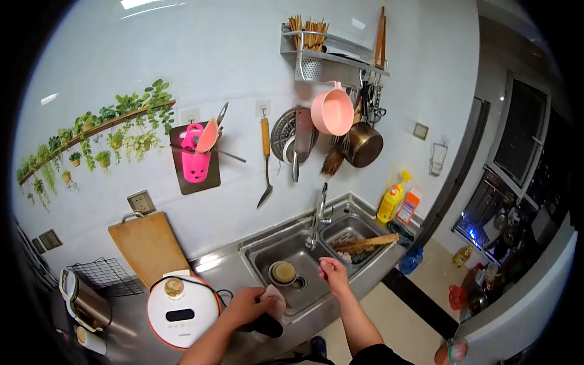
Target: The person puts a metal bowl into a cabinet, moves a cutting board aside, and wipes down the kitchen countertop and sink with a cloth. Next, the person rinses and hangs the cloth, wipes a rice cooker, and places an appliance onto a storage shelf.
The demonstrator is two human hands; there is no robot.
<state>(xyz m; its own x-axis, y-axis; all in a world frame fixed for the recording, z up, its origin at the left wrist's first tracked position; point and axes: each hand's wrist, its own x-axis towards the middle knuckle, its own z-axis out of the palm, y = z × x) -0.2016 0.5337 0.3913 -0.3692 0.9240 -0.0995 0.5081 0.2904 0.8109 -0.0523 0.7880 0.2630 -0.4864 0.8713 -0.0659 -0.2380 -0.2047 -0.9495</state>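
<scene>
My left hand [244,309] is closed around a pale, crumpled cloth [275,299] at the front edge of the left sink basin [260,258]. A black, rounded item [267,325] shows just below that hand; its kind is unclear. Over the right part of the basin, my right hand [333,275] has its fingers curled together, with nothing visible in them. A round bowl [283,272] sits in the left basin beside the drain [299,282]. Above the right hand stands the metal faucet [321,210], apart from it.
Left of the sink stands a white round appliance [182,313] with a small jar [174,287] on top. A wooden cutting board [149,249] leans on the wall. The right basin holds a wooden piece [368,243]. A yellow spray bottle [390,201] stands in the corner.
</scene>
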